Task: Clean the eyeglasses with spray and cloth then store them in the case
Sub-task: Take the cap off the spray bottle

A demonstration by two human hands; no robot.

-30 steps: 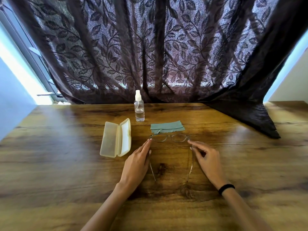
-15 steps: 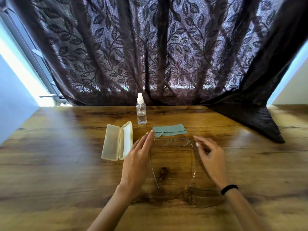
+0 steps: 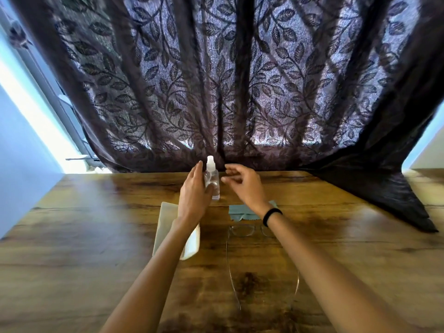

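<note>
A small clear spray bottle point(image 3: 212, 175) with a white nozzle stands at the table's far edge. My left hand point(image 3: 194, 195) is around it, fingers along its left side and thumb across its front. My right hand point(image 3: 245, 186) hovers just right of the bottle, fingers apart, holding nothing. The thin-framed eyeglasses point(image 3: 242, 231) lie on the wood with temples unfolded toward me, partly under my right forearm. A teal cloth point(image 3: 239, 212) lies behind them, half hidden by my right wrist. The pale open case point(image 3: 165, 224) lies at the left, crossed by my left forearm.
The wooden table point(image 3: 96, 236) stretches wide on both sides. A dark leaf-patterned curtain point(image 3: 240, 92) hangs right behind the bottle, and its end drapes onto the table at the right point(image 3: 389, 193). A bright window frame point(image 3: 60, 131) is at the far left.
Both hands left the eyeglasses and moved forward to the spray bottle. My left hand now wraps the bottle and my right hand is beside it. My head tilted up.
</note>
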